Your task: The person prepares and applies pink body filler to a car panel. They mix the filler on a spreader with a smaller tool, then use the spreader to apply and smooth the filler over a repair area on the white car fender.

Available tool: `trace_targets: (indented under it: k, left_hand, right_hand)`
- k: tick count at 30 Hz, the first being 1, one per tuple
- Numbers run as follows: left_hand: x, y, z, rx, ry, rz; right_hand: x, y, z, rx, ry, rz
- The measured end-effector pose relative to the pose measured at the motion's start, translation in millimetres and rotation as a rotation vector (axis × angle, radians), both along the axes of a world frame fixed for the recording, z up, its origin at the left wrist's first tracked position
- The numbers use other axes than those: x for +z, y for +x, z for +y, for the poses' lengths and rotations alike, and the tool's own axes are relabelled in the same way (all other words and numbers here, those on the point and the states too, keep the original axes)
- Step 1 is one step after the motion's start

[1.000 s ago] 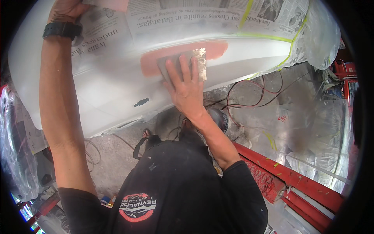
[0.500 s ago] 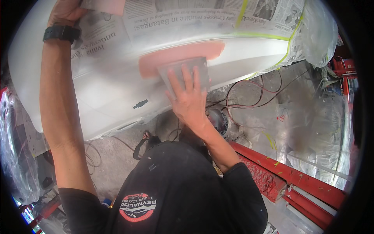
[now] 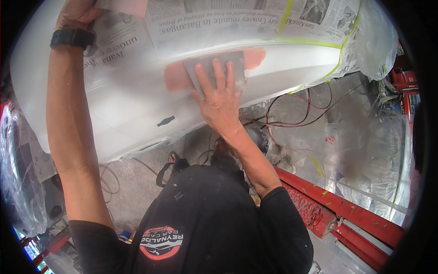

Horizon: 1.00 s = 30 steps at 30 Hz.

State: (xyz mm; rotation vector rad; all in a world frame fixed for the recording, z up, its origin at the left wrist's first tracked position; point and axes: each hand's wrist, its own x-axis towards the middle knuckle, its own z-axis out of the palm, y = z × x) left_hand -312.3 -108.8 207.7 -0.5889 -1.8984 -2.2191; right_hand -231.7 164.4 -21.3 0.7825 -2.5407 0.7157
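Note:
My right hand (image 3: 221, 102) presses a flat grey putty spreader (image 3: 238, 68) against a white car body panel (image 3: 292, 64), fingers stretched over its face. The spreader lies across a long pink putty patch (image 3: 178, 76) and hides the patch's middle; both ends show. At the upper left, my left hand (image 3: 76, 14), with a dark watch on the wrist, has its thumb at the edge of a pink-smeared flat board (image 3: 125, 6). The board and most of that hand's fingers run out of the picture. A small dark mark (image 3: 166, 121) shows lower on the panel.
Newspaper masking (image 3: 205, 25) edged with yellow-green tape (image 3: 315, 43) covers the panel's upper side. Clear plastic (image 3: 376, 41) wraps the right end. Hoses (image 3: 296, 123) loop over the floor. Behind on the right runs a red metal beam (image 3: 337, 210); a dark round container (image 3: 258, 139) stands below the panel.
My right hand has slid the spreader up the panel, from the patch's lower edge to across its middle. The left hand stays where it was.

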Motion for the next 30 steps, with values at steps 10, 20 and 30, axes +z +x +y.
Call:
trace_targets:
  k: [10, 20, 30]
  left_hand:
    - [0.1, 2.1, 8.1, -0.053, 0.059, -0.015]
    - [0.2, 1.9, -1.4, 0.055, 0.014, -0.053]
    - [-17.0, -1.6, -11.2, 0.123, 0.004, -0.139]
  right_hand:
    - [-21.2, 29.2, 8.4, 0.014, 0.129, 0.021]
    - [-14.1, 53.9, 21.2, 0.016, 0.192, -0.129]
    - [25.7, 15.6, 122.6, -0.200, -1.651, -0.811]
